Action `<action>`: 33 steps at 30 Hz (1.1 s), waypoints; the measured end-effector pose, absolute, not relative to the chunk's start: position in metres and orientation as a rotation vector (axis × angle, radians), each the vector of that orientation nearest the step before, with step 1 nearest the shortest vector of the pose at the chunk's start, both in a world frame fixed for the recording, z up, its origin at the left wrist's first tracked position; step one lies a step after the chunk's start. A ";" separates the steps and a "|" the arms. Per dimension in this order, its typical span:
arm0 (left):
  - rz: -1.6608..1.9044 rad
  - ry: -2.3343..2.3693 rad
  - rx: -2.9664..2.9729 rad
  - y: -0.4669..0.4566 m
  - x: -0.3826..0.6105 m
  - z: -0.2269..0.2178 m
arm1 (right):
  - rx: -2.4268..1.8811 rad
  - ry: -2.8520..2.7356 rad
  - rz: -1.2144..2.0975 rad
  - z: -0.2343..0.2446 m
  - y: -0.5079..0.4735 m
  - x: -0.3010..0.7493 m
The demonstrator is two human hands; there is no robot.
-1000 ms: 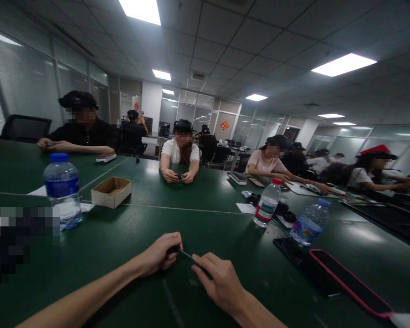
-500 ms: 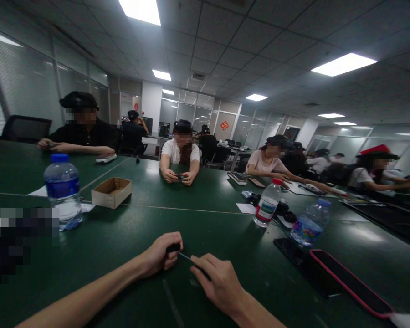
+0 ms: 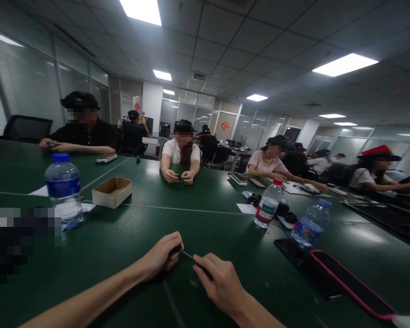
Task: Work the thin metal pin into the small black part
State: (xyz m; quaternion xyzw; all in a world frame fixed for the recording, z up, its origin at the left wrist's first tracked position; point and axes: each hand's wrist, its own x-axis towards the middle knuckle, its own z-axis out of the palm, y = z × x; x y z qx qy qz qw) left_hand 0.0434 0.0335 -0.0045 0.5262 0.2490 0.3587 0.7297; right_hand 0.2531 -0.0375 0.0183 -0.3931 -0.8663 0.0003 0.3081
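Observation:
My left hand (image 3: 162,256) is curled into a loose fist on the green table (image 3: 205,228), pinching a small black piece from which a thin dark strand (image 3: 187,255) runs to the right. My right hand (image 3: 218,284) rests just to the right with its fingers closed over the strand's other end. The two hands are a few centimetres apart, low in the middle of the view. What the strand is I cannot make out.
A blue-capped water bottle (image 3: 64,191) and an open cardboard box (image 3: 112,192) stand at left. A red-capped bottle (image 3: 267,203), a lying bottle (image 3: 310,223), a black phone (image 3: 302,264) and a pink-edged phone (image 3: 350,282) are at right. Several people sit around the table.
The view has shifted slightly to the right. My hands have stayed in the same grip on the strand.

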 end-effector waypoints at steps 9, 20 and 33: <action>0.625 0.451 1.173 0.037 0.036 0.002 | -0.969 -2.322 0.011 0.023 -0.041 0.254; 0.596 0.496 1.227 0.035 0.042 0.007 | -0.947 -2.387 -0.031 0.018 -0.039 0.252; 0.706 0.505 1.075 0.042 0.041 -0.003 | -1.089 -2.262 0.013 0.023 -0.039 0.250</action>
